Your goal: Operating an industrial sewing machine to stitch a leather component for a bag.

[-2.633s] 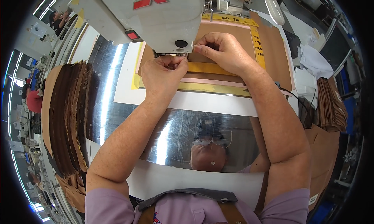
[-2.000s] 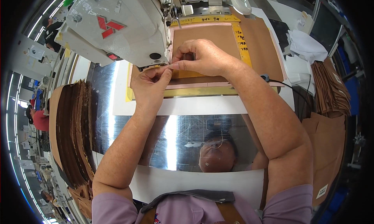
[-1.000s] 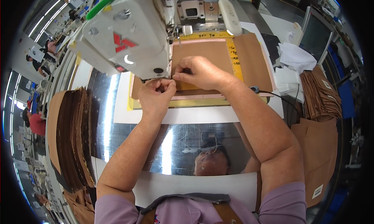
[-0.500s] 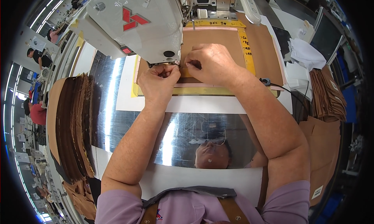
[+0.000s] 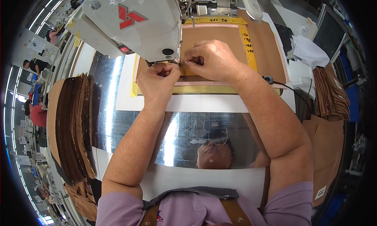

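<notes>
A white industrial sewing machine head (image 5: 137, 25) reaches in from the upper left, and both of my hands work at its needle area. My left hand (image 5: 159, 78) is pinched just below the head, thumb against fingertips. Close to its right, my right hand (image 5: 214, 61) has its fingers curled with thumb and forefinger together. Whatever lies between the fingertips is too small to make out; it may be thin. Beneath the hands is a brown panel (image 5: 216, 34), framed by a yellow template (image 5: 251, 60) with handwritten marks. My hands hide part of the panel and the needle.
A shiny metal plate (image 5: 184, 127) covers the table before me, with white sheet (image 5: 204, 105) under the template. Stacked brown pieces (image 5: 70, 127) stand at left; folded brown pieces (image 5: 330, 94) and white cloth (image 5: 310, 53) lie at right. A black cable (image 5: 288, 87) runs beside my right forearm.
Both hands have shifted slightly, the right one a little left toward the needle. The pinched fingers stay closed. The view has tilted a little.
</notes>
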Demonstrator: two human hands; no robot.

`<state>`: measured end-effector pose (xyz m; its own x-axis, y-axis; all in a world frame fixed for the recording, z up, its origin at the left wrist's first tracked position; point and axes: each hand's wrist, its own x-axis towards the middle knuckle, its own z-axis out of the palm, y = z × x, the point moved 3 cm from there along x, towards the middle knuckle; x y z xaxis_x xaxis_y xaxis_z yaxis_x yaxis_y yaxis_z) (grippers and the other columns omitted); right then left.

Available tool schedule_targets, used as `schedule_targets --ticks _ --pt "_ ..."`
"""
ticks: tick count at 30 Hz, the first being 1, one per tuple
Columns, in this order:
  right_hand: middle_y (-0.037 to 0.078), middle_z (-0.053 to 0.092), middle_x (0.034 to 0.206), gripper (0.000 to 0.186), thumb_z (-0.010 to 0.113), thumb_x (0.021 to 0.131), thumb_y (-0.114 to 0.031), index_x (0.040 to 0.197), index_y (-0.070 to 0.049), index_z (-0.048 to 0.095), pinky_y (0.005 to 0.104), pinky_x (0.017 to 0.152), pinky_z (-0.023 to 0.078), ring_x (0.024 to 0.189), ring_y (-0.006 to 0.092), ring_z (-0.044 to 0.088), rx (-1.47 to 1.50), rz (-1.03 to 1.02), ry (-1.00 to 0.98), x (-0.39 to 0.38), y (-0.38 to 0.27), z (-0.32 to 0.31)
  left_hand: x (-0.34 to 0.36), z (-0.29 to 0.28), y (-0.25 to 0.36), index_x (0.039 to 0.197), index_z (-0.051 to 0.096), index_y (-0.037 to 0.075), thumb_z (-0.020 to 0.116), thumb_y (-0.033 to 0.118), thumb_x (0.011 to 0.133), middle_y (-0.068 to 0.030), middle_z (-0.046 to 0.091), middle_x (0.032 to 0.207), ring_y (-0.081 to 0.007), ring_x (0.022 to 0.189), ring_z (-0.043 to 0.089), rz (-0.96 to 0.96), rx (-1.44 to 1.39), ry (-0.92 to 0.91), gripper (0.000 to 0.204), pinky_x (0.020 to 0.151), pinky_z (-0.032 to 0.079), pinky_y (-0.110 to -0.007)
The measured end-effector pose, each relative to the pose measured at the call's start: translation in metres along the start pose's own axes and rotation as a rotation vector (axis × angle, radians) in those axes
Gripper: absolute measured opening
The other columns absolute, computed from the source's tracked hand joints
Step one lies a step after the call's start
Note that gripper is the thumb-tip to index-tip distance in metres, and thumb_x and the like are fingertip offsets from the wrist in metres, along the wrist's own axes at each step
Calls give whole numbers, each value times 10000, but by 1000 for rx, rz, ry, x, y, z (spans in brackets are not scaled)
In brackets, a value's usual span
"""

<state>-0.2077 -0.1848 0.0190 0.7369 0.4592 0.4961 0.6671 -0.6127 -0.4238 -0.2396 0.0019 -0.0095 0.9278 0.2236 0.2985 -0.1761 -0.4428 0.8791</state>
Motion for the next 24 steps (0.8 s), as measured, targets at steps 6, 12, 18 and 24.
schedule_targets --ticks 6,12,18,24 --pt "64 693 741 131 735 812 -178 857 -60 770 343 637 553 664 205 674 15 16 -12 1 0 -2 0 -1 1 777 762 15 761 159 750 -36 703 650 -80 584 634 -24 17 -6 147 620 512 -239" --pt "80 703 767 151 727 827 -188 876 -52 768 343 671 560 695 220 682 9 104 -50 2 1 -4 0 0 0 781 764 16 755 158 751 -36 701 646 -81 580 630 -18 31 -12 145 621 511 -240" --pt "98 752 874 183 670 835 -202 923 -85 779 371 778 582 803 248 726 -22 238 -45 4 5 -7 1 0 -2 788 767 17 748 148 747 -38 702 648 -80 584 631 -12 21 -9 139 623 511 -240" --pt "102 752 871 180 666 838 -186 935 -83 776 370 793 582 825 252 726 -8 317 -39 5 8 -9 0 0 -1 786 765 16 749 141 749 -37 705 659 -79 587 632 -9 15 -13 131 628 512 -234"
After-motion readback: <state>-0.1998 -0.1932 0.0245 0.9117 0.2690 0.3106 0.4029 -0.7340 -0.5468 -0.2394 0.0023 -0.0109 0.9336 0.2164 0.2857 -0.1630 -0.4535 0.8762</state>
